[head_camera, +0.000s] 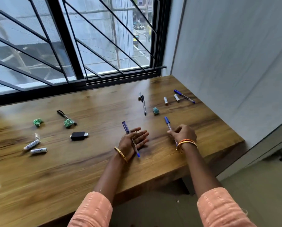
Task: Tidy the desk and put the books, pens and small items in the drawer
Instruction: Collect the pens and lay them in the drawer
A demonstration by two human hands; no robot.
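Note:
My left hand (132,140) lies palm up over the wooden desk (96,169), its thumb pressing a blue pen (126,127) across the palm while the fingers stay spread. My right hand (183,133) pinches a second blue pen (167,123) between thumb and fingers, cap pointing away. Loose on the desk are a black pen (143,104), a blue pen (184,96) at the far right, another black pen (61,114) at the left, and a black USB stick (79,135). No drawer is in view.
Batteries lie at the left (32,144) (38,150) and far right (165,100) (176,97). Crumpled green paper balls (38,122) (68,122) (155,110) are scattered about. A barred window (71,46) runs along the back; a grey wall (235,63) closes the right side.

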